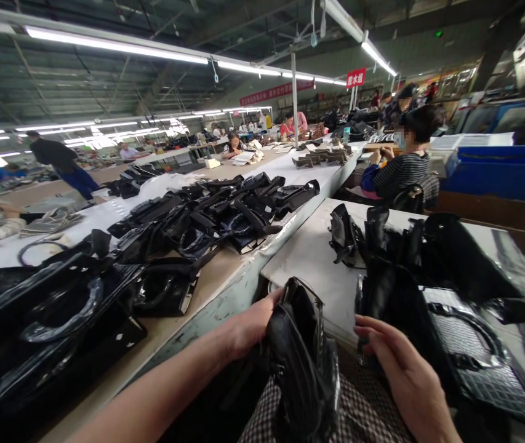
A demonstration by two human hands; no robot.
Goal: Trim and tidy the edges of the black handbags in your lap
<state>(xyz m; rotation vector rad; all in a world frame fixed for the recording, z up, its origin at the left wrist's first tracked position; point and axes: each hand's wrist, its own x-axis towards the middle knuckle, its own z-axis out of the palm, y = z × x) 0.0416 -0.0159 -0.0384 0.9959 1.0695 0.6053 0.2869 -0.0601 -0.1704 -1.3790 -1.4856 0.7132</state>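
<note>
My left hand [252, 327] grips the side of a black handbag [300, 363], its fingers partly hidden behind the bag. The bag stands upright above my checked lap, its top gaping and a thin strap looped over it. To the right, my right hand [403, 366] has its fingers stretched out. Their tips meet the glossy edge of a black bag piece [361, 295] on the side table; whether they touch or pinch it I cannot tell. A silvery woven handbag [479, 344] with a dark handle lies close beyond that hand.
More black bags [465, 258] cover the white side table [306, 246]. On the long table [225, 289] to the left lies a big heap of black bags [197, 215]. A seated person [405, 160] works ahead right, near a blue bin [504, 172] and a cardboard box [488, 215].
</note>
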